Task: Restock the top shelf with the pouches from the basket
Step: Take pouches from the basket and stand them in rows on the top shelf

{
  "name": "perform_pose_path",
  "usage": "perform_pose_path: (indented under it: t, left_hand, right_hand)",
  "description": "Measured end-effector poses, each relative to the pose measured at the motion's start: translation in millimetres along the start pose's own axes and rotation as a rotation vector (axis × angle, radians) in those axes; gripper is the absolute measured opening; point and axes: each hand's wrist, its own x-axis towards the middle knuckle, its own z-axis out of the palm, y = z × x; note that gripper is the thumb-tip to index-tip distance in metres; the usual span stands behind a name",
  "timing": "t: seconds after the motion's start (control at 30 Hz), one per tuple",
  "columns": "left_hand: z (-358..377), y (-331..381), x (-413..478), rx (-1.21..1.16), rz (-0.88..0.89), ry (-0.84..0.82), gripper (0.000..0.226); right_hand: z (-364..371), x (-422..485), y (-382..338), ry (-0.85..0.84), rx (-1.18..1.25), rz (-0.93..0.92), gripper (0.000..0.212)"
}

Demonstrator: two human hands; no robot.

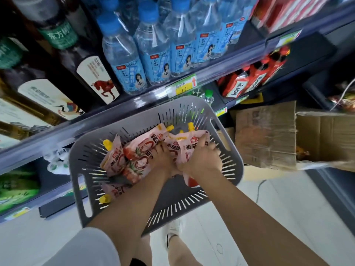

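**Both hands down in the basket, pouches not yet lifted out**

The grey slotted basket (226, 169) is the landmark here. It sits low in front of the person, just below the shelf edge that carries the clear water bottles (123, 54). Inside it lies a loose heap of pink tomato-sauce pouches (138, 150) with yellow spouts, piled toward the far half of the basket; one more lies by the basket's near-left wall, its cap pointing outward.

Both hands are inside the basket, on the heap. The left hand (163, 158) presses onto the middle pouches, fingers curled down into them, though whether they have closed around one cannot be told. The right hand (201, 160) lies toward the basket's right wall and grips a pouch (192, 144), fingers wrapped over its upper face with the yellow cap poking out beyond them.

As a judgement, the task is at a pick-up step. Several pouches remain in the basket, so plenty of restocking is left. The top shelf itself is not visible from this angle, so how much has been placed there cannot be told. To the right of the basket stand open cardboard boxes (269, 135) on the floor.
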Motion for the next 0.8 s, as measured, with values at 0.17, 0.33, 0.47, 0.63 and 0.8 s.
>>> perform_pose_path:
  t: [0.17,0.33,0.47,0.63,0.8]
  left_hand:
    - [-13.0,-12.4,-7.0,0.008,0.008,-0.098,0.134]
    - [-31.2,-25.5,-31.1,-0.126,-0.029,-0.19,0.122]
    - [-48.2,-35.5,-61.6,-0.133,0.032,-0.105,0.101]
    - [-68.2,-56.1,-104.8,-0.187,0.12,0.092,0.112]
    - [-97.9,-88.6,-173.2,-0.358,0.243,0.359,0.114]
  right_hand:
    - [-26.3,-20.6,-0.3,-0.061,0.001,-0.057,0.122]
    - [-41.9,-34.4,1.1,-0.063,0.061,-0.074,0.122]
    - [-51.4,-52.5,3.0,-0.024,0.101,-0.052,0.115]
    - [-66.0,-82.6,-9.3,0.094,0.19,-0.018,0.118]
    - [-80.5,-137.1,-38.4,0.28,0.269,-0.086,0.119]
